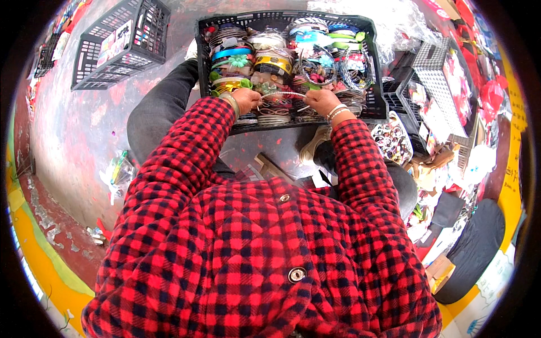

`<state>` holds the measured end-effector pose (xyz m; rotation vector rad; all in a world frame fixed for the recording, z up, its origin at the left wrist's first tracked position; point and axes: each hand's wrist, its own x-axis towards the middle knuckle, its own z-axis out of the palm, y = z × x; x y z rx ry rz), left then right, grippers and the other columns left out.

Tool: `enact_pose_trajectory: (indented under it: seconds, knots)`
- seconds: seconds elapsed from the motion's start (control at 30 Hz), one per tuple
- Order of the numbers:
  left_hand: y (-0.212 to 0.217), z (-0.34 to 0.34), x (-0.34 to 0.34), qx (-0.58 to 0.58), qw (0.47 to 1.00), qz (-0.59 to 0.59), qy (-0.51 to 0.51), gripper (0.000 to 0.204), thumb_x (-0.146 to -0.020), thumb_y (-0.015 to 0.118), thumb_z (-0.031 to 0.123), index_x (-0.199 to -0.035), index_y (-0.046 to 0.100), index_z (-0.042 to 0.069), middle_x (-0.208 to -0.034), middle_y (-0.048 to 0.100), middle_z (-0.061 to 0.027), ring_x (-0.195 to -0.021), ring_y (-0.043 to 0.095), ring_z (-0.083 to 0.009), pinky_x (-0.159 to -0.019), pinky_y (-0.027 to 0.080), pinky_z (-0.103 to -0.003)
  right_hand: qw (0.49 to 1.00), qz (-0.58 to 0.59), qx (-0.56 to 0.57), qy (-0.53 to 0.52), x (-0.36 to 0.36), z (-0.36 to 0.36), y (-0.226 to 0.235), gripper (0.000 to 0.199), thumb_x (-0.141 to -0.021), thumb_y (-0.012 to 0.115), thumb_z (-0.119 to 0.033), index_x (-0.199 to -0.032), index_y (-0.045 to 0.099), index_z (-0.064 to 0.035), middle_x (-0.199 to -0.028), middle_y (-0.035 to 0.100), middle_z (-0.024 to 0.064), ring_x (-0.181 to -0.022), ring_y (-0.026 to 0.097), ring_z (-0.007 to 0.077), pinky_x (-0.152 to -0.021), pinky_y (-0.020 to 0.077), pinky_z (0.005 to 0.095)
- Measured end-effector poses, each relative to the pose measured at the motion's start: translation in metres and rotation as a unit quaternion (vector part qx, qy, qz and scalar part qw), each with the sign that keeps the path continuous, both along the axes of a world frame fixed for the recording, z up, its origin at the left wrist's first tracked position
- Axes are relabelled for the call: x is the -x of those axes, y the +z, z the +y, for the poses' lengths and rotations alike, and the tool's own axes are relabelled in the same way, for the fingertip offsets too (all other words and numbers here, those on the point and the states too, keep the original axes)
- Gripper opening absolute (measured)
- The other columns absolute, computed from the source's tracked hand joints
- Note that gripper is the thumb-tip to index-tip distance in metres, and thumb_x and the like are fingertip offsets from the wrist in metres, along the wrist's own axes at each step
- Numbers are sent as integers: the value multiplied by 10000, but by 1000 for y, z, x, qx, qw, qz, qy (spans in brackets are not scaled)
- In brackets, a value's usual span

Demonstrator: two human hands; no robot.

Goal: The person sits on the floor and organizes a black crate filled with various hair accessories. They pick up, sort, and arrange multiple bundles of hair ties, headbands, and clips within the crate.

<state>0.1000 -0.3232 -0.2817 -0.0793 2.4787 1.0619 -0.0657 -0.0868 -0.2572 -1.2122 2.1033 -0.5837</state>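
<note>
A slim pale headband (282, 93) is held over the near part of a large black plastic crate (376, 81), above the stacked bands in it. Its long axis runs from left to right across the scene, one end pointing left and the other right, and its middle bows gently toward the far side. The left hand (246, 101) grasps the left end with the fingertips, and the right hand (322, 102) pinches the right end in the same way, so the band spans the gap between them. The crate is packed with hair bands in rough columns running from near to far: a bright blue band (230, 52) and a pale green flower (239, 61) sit toward the left, a wide yellow band (276, 61) lies near the middle, and a light blue bow (311, 38) is on the far side, right of centre. On the far left, a second black crate (149, 36) stands tilted on the floor, with a printed colourful sheet (115, 42) against it. Just beside the large crate's near right corner, a white basket (394, 138) holds many small pieces, too small to tell apart.
</note>
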Motion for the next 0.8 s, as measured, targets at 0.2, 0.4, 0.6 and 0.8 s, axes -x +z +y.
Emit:
enact_pose_trajectory:
  seconds: [0.2, 0.4, 0.6, 0.8]
  knots:
    - [1, 5, -7, 118, 990, -39, -62, 165, -765, 510, 151, -861, 616, 68, -766, 583, -165, -757, 569, -322, -716, 447, -386, 996, 49, -68, 24, -17, -3, -13, 211, -780, 532, -283, -754, 562, -76, -670, 554, 140, -652, 539, 335, -592, 428, 383]
    - [-27, 13, -8, 231, 959, -28, -164, 168, -705, 525, 126, -802, 648, 65, -854, 565, -137, -847, 555, -303, -751, 452, -381, 998, -8, -56, -5, -26, -3, -32, 194, -779, 548, -271, -786, 578, -80, -672, 558, 149, -650, 540, 321, -601, 425, 379]
    - [-15, 22, -11, 280, 948, -6, -153, 167, -705, 524, 126, -781, 660, 66, -878, 572, -111, -895, 529, -256, -760, 453, -351, 997, -6, -74, 5, -34, -8, -37, 203, -779, 533, -270, -790, 587, -75, -695, 568, 160, -678, 549, 329, -619, 426, 390]
    - [-13, 29, -10, 290, 940, 29, -178, 145, -676, 531, 109, -733, 653, 54, -872, 568, -106, -890, 516, -252, -756, 442, -338, 992, 26, -106, 58, -40, -1, -66, 191, -760, 519, -252, -817, 621, -102, -744, 587, 161, -736, 565, 329, -661, 442, 410]
